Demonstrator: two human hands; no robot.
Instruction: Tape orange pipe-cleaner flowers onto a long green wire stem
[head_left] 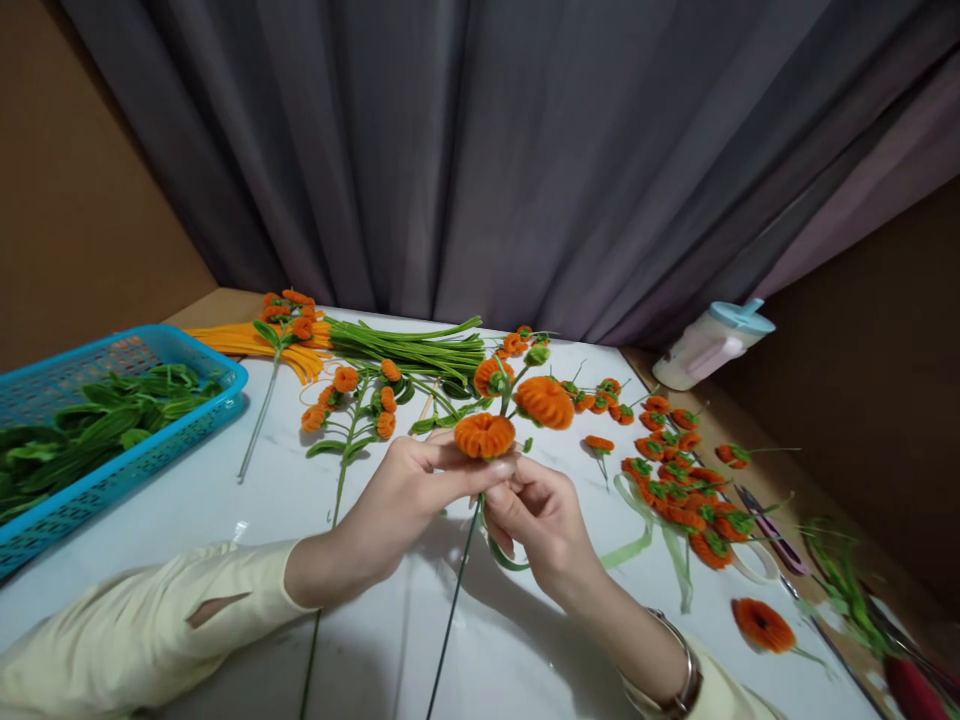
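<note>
Near the middle of the head view, my left hand point(412, 490) has its fingers closed round the stem just under a cluster of orange pipe-cleaner flowers point(484, 436). The cluster stands upright, with a green bud point(537, 355) at its top. My right hand point(541, 510) is pinched close against the left fingertips, at the stem and a pale green tape point(634, 545) that trails off to the right. A long thin dark stem point(454, 610) runs down from between the hands.
A blue basket point(127, 455) of green leaves stands left. Orange and green pipe cleaners point(409, 345) and finished flower stems lie behind. Loose orange flowers point(675, 480), scissors point(772, 530) and a lidded cup point(712, 343) are at the right. A grey curtain point(450, 160) hangs behind.
</note>
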